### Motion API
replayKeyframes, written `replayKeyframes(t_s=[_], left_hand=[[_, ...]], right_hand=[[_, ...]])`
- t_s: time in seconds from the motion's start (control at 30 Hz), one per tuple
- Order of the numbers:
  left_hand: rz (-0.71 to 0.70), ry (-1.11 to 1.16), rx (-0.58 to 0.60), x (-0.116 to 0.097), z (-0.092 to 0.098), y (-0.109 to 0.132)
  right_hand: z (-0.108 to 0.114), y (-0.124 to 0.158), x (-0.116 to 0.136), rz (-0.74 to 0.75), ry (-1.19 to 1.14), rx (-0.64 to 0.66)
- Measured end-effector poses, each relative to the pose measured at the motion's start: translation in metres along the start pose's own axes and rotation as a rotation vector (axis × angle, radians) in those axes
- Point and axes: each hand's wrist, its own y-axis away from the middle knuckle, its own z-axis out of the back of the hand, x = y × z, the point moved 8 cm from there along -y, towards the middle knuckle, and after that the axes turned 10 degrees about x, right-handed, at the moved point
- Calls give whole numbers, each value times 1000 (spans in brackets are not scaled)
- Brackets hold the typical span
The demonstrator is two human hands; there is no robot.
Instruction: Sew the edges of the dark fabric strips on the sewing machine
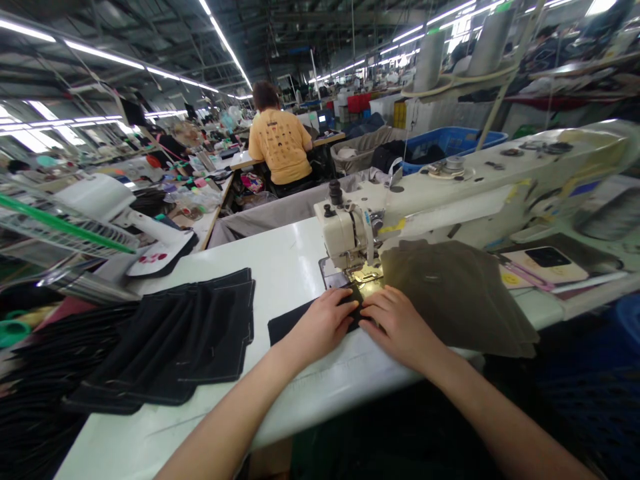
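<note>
A dark fabric piece (295,319) lies flat on the white sewing table, its right end under my hands in front of the sewing machine's (345,230) needle area. My left hand (327,321) grips the piece near that end, fingers bent over it and pressed together. Close beside it, my right hand (393,320) holds the edge with curled fingers and thumb. A small lamp lights the metal needle plate (369,277) just beyond my fingertips. What lies under my fingers is partly hidden.
Stitched black panels (200,333) lie fanned out at the left, beside a dark fabric heap (45,373). Olive-grey panels (450,293) are stacked right of the needle. A phone (547,260) rests farther right. A person in a yellow shirt (280,143) sits ahead.
</note>
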Motion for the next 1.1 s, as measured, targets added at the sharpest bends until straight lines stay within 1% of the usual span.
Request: replayKeyframes(t_s=[0.23,0.47,0.73,0.83,1.0,1.1], left_hand=[[49,-63,-7,4,0,0],[15,-37,12,7,-1,0],[15,-85,11,9,-3,-2],[7,-101,11,3,-1,0],[-83,-74,31,-19,-7,11],[-104,-90,33,-23,-9,16]], right_hand=[[-2,1,-4,-3,13,-31],[-4,0,-5,-24,18,-5],[-5,-4,-7,-10,36,25],[-5,-4,-8,-4,38,26],[-3,7,-4,16,32,6],[-2,10,-2,15,45,-3]])
